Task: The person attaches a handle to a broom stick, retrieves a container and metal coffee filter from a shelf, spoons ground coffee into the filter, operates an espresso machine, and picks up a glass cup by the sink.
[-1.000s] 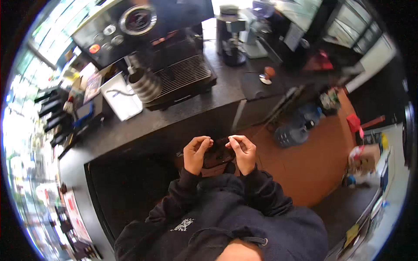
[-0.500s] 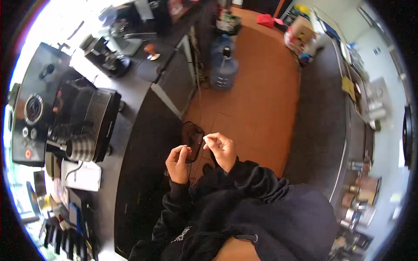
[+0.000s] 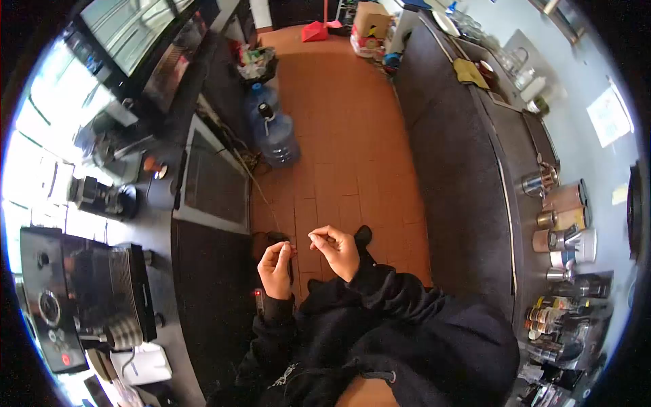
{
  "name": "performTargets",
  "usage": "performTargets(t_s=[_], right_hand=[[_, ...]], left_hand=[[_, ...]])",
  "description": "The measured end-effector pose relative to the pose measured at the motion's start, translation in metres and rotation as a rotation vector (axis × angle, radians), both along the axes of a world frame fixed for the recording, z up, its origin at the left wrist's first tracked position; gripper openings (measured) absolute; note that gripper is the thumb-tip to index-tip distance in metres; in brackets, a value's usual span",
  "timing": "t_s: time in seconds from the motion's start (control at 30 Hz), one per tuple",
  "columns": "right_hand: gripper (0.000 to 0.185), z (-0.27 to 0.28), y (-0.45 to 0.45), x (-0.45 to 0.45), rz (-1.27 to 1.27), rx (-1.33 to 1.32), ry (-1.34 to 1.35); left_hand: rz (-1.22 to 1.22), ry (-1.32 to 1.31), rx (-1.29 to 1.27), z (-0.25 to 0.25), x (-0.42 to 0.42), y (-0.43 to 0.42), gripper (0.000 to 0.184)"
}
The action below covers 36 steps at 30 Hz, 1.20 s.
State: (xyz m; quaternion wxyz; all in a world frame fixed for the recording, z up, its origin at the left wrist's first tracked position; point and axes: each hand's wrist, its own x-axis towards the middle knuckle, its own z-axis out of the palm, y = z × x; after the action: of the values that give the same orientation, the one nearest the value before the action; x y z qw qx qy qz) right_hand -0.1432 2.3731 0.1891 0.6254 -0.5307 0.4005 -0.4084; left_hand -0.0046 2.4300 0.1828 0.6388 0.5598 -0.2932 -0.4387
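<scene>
My left hand [image 3: 275, 268] is raised in front of my body, its thumb and fingertips pinched together, and nothing shows between them. Just to its right and slightly higher is my right hand [image 3: 336, 252], closed in the same kind of pinch with no object visible. A small gap separates the two hands. Both hang in the air above the brown tiled floor [image 3: 346, 156], touching no surface. Dark sleeves cover both wrists.
The left counter [image 3: 159, 237] holds a coffee machine [image 3: 61, 292], a grinder [image 3: 102, 197] and a tamper [image 3: 156, 168]. Blue water bottles [image 3: 277, 139] stand on the floor beside it. Metal cups and jars line the right counter [image 3: 505, 136]. A cardboard box [image 3: 371, 24] is at the far end.
The view has swung right, from the coffee machine to the aisle between the counters. My hands have come closer together than a second ago, still pinched.
</scene>
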Motion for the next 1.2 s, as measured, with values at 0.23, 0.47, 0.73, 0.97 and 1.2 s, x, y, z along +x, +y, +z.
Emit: performTargets(t_s=[0.23, 0.47, 0.73, 0.97, 1.2], right_hand=[[0.017, -0.004, -0.074, -0.064, -0.19, -0.004, -0.056], [0.018, 0.002, -0.17, -0.139, -0.359, -0.038, -0.067], [0.02, 0.007, -0.238, -0.212, -0.528, -0.045, 0.051], [0.02, -0.008, -0.301, -0.221, -0.628, -0.042, 0.085], [0.019, -0.009, -0.415, -0.199, -0.675, -0.102, 0.14]], left_hand=[[-0.166, -0.009, 0.016, 0.005, -0.064, -0.099, 0.012], [-0.328, -0.03, -0.025, 0.006, -0.132, -0.213, 0.016], [-0.453, -0.011, 0.0, 0.004, -0.197, -0.303, 0.016], [-0.527, 0.061, 0.07, 0.0, -0.211, -0.387, 0.015], [-0.615, 0.065, -0.075, -0.008, -0.193, -0.512, 0.017]])
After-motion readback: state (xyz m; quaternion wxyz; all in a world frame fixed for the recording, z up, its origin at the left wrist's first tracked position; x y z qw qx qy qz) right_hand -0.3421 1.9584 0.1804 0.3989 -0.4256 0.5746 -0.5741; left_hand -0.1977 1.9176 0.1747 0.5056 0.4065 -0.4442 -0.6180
